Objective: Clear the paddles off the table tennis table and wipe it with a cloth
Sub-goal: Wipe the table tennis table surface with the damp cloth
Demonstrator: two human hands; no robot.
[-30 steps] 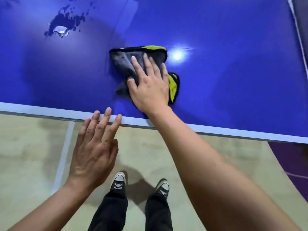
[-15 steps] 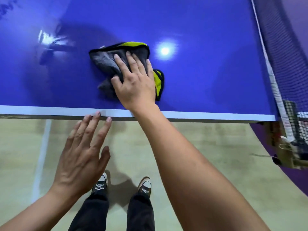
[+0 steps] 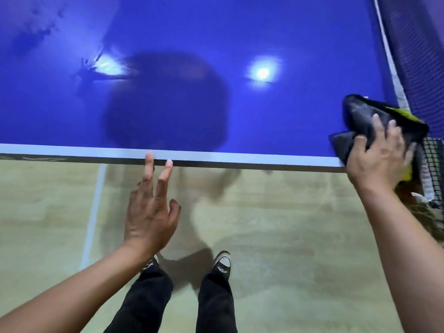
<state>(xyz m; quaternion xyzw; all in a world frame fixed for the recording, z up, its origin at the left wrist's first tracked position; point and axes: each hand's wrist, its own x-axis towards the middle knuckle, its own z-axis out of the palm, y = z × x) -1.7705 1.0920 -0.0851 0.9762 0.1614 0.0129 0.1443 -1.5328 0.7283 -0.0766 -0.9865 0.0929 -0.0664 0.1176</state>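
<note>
The blue table tennis table (image 3: 216, 32) fills the upper half of the head view, its white near edge running across the middle. A grey cloth with a yellow-green border (image 3: 365, 116) lies bunched at the table's near right corner, beside the net. My right hand (image 3: 379, 155) presses on the cloth with its fingers spread over it. My left hand (image 3: 150, 212) hovers in front of the table edge, fingers straight, two fingertips at the white edge line. No paddles show in this view.
The black net (image 3: 408, 44) and its post clamp (image 3: 430, 169) stand at the right edge. Wet smears and lamp reflections mark the table's left part. Below lies a beige floor with a white line (image 3: 92, 212); my legs and shoes are at the bottom.
My right hand has slid the cloth from the middle of the near edge rightward to the corner by the net. My left hand stayed in front of the table edge.
</note>
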